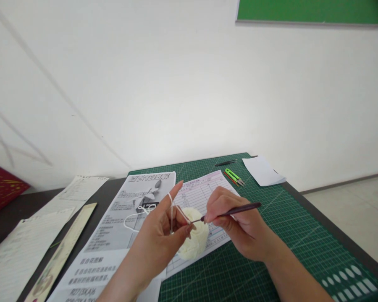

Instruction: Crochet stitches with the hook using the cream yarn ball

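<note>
My left hand [164, 230] has its index finger raised, with white yarn [171, 209] looped round it. Its thumb and a fingertip pinch the yarn near the hook's tip. My right hand [236, 222] grips a dark-handled crochet hook [239, 209] like a pen, its thin metal end reaching left to the pinched yarn. Below and behind the fingertips sits a cream ball of yarn [197, 239], partly hidden by my left hand. A loose white tail of yarn [130, 224] curls over the printed sheet [103, 235] on the left.
A green cutting mat [255, 268] covers the table. On it lie a lined form [201, 191], green thread snips [234, 176], black tweezers [226, 162] and a blank white paper [263, 170]. A ruler [66, 247] and handwritten sheets [25, 243] are at left; a white wall [176, 84] stands behind.
</note>
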Demonstrator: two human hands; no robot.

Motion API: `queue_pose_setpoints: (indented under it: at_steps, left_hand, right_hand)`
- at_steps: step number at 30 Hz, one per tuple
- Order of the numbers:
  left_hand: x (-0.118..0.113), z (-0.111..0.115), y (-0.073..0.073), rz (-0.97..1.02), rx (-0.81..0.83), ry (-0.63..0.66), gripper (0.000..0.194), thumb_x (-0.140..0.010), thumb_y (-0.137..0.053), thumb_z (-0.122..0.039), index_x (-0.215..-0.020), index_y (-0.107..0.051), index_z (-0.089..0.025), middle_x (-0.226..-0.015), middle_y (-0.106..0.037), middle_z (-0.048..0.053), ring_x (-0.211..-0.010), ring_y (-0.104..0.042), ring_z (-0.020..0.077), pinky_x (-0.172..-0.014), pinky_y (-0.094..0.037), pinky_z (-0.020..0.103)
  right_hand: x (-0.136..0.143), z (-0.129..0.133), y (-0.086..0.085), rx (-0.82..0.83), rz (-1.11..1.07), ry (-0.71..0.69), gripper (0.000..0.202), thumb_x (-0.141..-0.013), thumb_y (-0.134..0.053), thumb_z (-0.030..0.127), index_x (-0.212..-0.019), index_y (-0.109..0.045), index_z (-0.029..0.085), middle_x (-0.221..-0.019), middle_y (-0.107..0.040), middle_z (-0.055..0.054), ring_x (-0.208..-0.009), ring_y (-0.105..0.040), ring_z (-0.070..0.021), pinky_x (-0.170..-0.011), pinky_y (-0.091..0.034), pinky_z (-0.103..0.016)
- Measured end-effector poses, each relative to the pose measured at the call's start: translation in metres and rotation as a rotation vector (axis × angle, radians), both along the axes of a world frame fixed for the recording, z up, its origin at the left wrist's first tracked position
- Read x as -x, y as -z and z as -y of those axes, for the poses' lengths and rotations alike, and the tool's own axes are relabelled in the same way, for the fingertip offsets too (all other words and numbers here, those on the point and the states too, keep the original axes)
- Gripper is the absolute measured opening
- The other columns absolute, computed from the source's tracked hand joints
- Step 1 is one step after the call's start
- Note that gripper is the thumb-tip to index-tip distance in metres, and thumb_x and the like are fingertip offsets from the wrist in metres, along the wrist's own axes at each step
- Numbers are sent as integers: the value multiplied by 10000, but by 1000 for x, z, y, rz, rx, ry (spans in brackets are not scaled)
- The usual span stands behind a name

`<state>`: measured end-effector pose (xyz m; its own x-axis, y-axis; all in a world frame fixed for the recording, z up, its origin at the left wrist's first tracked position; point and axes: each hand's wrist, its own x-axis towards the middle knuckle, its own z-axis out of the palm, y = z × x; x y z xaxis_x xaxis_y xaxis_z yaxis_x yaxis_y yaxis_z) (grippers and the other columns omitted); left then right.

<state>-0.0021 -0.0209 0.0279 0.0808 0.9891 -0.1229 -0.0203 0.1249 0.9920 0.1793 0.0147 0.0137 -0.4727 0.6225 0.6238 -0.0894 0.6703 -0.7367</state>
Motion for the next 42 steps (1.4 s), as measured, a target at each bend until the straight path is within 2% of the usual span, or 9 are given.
queue_pose_setpoints:
  at_steps: [5, 15, 23, 28, 35, 42]
  left_hand:
    - [1, 1, 1, -50, 3, 12, 853, -723, -678, -187, -1464, -255, -173, -629, -551, -46, -571, -465, 123, -552, -366, 260]
    - [1, 4, 0, -5, 5, 17, 816, -760, -675, -227, -1461, -258, -210, -672, -578, -32, -624, -511, 139, -610, -404, 280]
    - [2, -2, 8, 37, -31, 16, 831, -743, -699, -247, -1456, -273, -210, -658, -595, -24, -606, -518, 139, -574, -394, 269]
    - [-2, 4, 0, 50, -3, -54, 761, -746, -696, -211, -1424, -350, -217, -672, -595, -23, -634, -525, 136, -605, -395, 269]
    - [2, 3, 0, 207, 16, -57, 785, -720, -731, -173, -1413, -368, -243, -659, -598, -27, -623, -530, 124, -597, -394, 250]
    - [2, 2, -3, 404, 17, -92, 754, -686, -750, -109, -1369, -463, -250, -652, -606, -19, -596, -531, 101, -610, -391, 227]
  right_hand:
    - [0, 1, 0, -13, 5, -3, 151, -931, -464, 200, -901, -612, 210, -778, -577, -41, -759, -534, -189, -694, -423, -339]
    - [1, 0, 5, 74, -62, 45, 179, -945, -461, 251, -874, -617, 201, -785, -574, -34, -769, -547, -181, -712, -417, -327]
    - [4, -5, 10, 102, -137, 45, 154, -933, -500, 251, -884, -634, 191, -781, -582, -29, -757, -554, -167, -694, -423, -312]
    - [4, -6, 12, 143, -163, 22, 150, -927, -511, 260, -880, -639, 198, -766, -589, -26, -745, -560, -168, -690, -434, -322]
    - [7, -9, 16, 242, -285, -22, 120, -894, -566, 249, -887, -681, 217, -752, -611, -22, -694, -581, -159, -642, -468, -315]
    - [16, -3, 15, 324, -343, -23, 146, -760, -715, 118, -839, -759, 232, -771, -711, -46, -714, -645, -175, -623, -506, -299]
